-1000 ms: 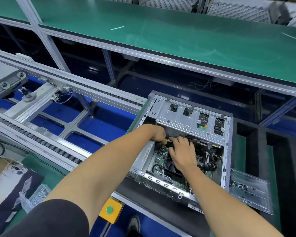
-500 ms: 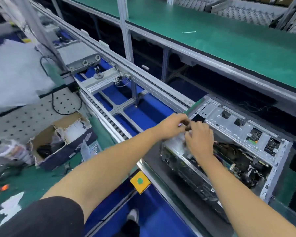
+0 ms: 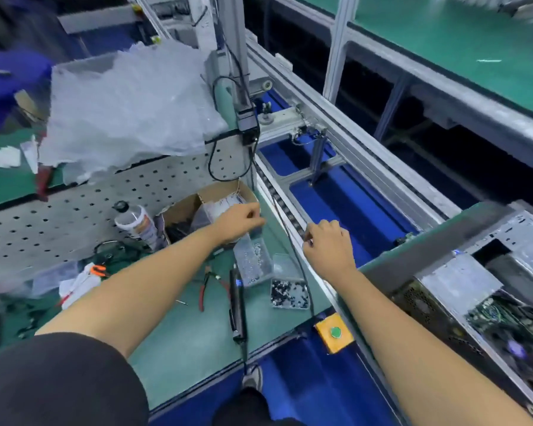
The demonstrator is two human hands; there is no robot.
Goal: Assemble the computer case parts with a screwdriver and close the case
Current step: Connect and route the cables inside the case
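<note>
1. Green bench mat (image 3: 179, 342), near left: carries the tools and parts listed below.
2. Computer case (image 3: 474, 281), near right on the conveyor line: grey sheet metal, lying on its side, open face up. Circuit board and wiring exposed inside; perforated panel on the near wall. No side panel fitted, so closing judged not yet done; screws apparently yet to go in.
3. Crumpled clear plastic sheeting (image 3: 126, 109), far left, heaped over a perforated metal plate.
4. Cardboard box (image 3: 182, 210), centre left, open, dark contents indistinct.
5. Screwdriver (image 3: 237, 305), dark and slim with a cable, lying loose on the mat, near centre. In neither hand.
6. Clear screw tray (image 3: 253, 265), just beyond the screwdriver; second tray (image 3: 289, 292) of dark screws just to its right.
7. Red-handled pliers (image 3: 208, 287), left of the screwdriver.
8. Yellow box with green button (image 3: 334, 332), on the bench edge, near centre.
9. Left hand (image 3: 236, 221), over the far end of the clear tray, fingers curled; contents, if any, cannot be told.
10. Right hand (image 3: 328, 241), above the conveyor rail, well left of the case, fingers curled under; grip on anything cannot be told.
</note>
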